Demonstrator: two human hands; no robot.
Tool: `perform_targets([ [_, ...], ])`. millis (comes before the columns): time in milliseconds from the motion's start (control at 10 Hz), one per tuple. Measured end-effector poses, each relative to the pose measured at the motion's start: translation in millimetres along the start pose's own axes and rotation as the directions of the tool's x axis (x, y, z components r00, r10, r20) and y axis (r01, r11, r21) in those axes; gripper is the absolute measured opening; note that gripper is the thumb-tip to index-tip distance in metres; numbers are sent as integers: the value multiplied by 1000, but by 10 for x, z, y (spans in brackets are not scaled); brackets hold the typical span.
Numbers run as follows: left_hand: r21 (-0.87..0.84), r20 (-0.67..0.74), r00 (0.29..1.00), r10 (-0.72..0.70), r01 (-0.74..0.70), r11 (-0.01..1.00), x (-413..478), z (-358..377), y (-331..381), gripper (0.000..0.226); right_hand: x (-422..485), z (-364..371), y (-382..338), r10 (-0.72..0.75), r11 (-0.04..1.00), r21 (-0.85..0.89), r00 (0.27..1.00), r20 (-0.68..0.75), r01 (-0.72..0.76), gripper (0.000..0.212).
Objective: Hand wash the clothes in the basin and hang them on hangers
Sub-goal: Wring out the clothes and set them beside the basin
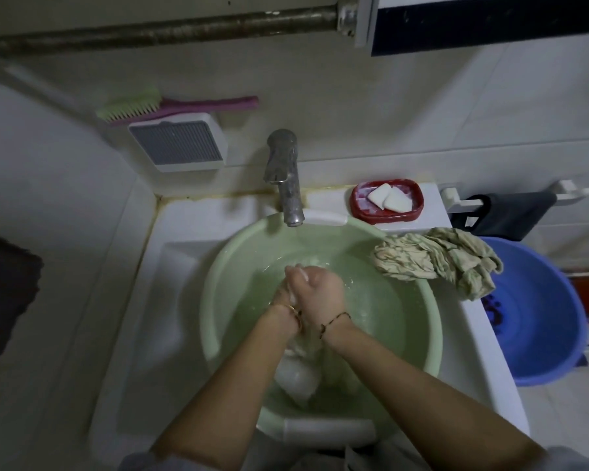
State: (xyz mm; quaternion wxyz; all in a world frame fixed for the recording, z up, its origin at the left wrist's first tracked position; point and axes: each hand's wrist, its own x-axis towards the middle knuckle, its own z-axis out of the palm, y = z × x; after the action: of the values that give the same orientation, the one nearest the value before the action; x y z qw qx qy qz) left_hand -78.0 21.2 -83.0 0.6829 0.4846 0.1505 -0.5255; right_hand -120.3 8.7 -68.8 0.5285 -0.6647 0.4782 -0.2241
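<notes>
A pale green basin (215, 300) sits in the white sink and holds water. Over its middle, my right hand (318, 288) and my left hand (284, 297) are pressed together, both gripping a wet white garment (298, 375). The cloth bunches between my palms and hangs down into the water below my wrists. My right hand lies over the left, so most of my left hand is hidden. A wrung, patterned beige garment (439, 258) lies on the sink's right rim, beside the basin.
A metal tap (284, 175) stands over the basin's far edge. A red soap dish (386, 198) with white soap sits to its right. A blue basin (538, 311) is at the right on the floor. A brush (170, 105) rests on a wall box.
</notes>
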Motion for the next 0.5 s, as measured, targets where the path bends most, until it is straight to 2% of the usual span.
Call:
perform_targets([
  [100,-199,32,999,-42,48,979,-177,133,124,47,60,34,-46,14,962,-272,1000,13,-10,40],
  [200,705,-22,992,127,-75,705,-27,4,41,34,235,-64,62,63,931,-357,997,-50,-77,35],
  [300,946,-62,984,167,5,324,67,-44,179,36,352,-148,278,61,905,-414,993,-103,-98,37],
  [400,991,62,921,385,-102,85,121,-114,294,35,360,-140,454,38,843,-526,988,-148,-111,39],
  [500,868,329,891,313,-154,-472,143,-281,196,41,208,-54,678,109,639,-769,991,79,-9,56],
])
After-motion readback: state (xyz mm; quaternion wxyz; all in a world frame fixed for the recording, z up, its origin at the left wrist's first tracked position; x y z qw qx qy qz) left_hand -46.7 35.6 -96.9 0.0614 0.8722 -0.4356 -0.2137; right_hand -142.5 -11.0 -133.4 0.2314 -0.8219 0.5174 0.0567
